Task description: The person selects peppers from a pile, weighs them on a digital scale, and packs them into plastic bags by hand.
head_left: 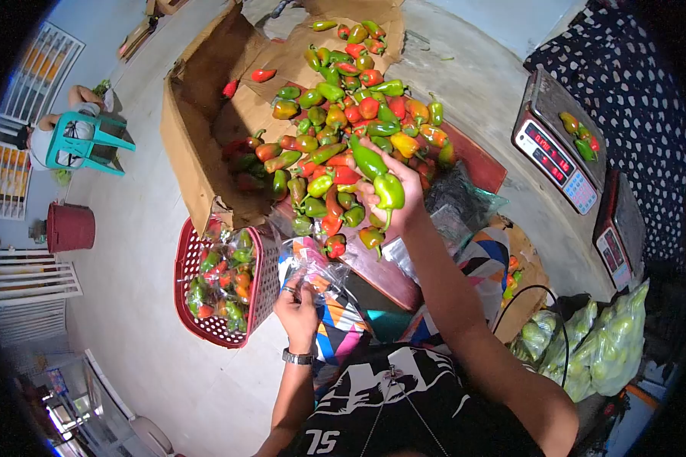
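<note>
My right hand (396, 190) is closed around green peppers (370, 161), one darker and one pale green, above a large pile of red, green and orange peppers (335, 114). The pile spreads from a torn cardboard box (181, 145) onto a reddish board. Lower down, my left hand (297, 305) pinches a clear plastic bag (320, 270) over my patterned trousers. Just left of that hand stands a red perforated basket (263, 282) holding bagged peppers (225, 278).
Two digital scales (552, 148) (621, 228) stand at the right, the farther one with a few peppers on it. Filled plastic bags of green produce (602, 343) sit at lower right. At left are a person on a teal chair (91, 141) and a dark red bucket (71, 226).
</note>
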Demonstrator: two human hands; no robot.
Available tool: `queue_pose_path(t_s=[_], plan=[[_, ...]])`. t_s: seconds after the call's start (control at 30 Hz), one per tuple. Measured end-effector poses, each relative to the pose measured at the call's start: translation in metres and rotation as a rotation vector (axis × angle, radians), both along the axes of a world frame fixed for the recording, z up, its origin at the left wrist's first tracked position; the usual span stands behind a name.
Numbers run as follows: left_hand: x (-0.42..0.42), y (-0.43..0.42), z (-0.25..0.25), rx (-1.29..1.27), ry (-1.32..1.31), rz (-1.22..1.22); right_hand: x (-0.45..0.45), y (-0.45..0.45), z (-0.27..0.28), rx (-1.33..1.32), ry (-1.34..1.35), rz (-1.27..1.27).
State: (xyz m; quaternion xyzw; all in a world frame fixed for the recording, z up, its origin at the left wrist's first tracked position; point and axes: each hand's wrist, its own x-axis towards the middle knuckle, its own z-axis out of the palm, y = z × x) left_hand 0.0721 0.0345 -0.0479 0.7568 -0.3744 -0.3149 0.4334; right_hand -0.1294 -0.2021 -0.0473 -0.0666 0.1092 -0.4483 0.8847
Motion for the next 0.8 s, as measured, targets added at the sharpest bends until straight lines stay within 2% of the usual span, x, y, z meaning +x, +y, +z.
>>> queue_pose_path(t_s=[0.1, 0.13, 0.23, 0.3, 0.37, 0.43, 0.5, 0.57, 0.63, 0.7, 0.8], plan=[[0.001, -0.001, -0.002, 0.0, 0.022, -0.001, -0.009, 0.015, -0.005, 0.056, 0.021, -0.065], [0.0, -0.001, 0.001, 0.006, 0.026, 0.0, -0.015, 0.017, -0.004, 0.154, -0.029, -0.075], [0.001, 0.0, -0.003, 0.002, 0.06, 0.02, -0.049, 0.024, -0.005, 0.227, -0.071, 0.008], [0.004, 0.003, -0.018, -0.033, 0.094, 0.026, -0.076, 0.024, -0.004, 0.15, 0.042, -0.039], [0.002, 0.001, -0.01, -0.011, 0.066, 0.018, -0.107, 0.019, 0.003, 0.072, 0.16, -0.083], [0.0, 0.001, 0.0, 0.007, 0.042, 0.014, -0.141, 0.009, 0.027, -0.12, 0.699, -0.408], [-0.004, -0.003, 0.005, 0.008, 0.027, 0.01, -0.191, -0.031, 0.056, -0.01, 1.056, -0.429], [-0.003, -0.002, 0.003, -0.011, 0.049, 0.012, -0.237, -0.067, 0.071, -0.241, 1.707, -0.582], [-0.003, -0.004, 0.003, 0.004, 0.033, 0.011, -0.305, -0.113, 0.057, -0.665, 2.455, -0.703], [-0.002, -0.002, -0.003, -0.003, 0.007, 0.014, -0.333, -0.134, 0.074, -0.636, 2.727, -0.552], [-0.006, -0.006, 0.0, 0.009, -0.001, 0.034, -0.35, -0.156, 0.079, -0.657, 2.946, -0.338]])
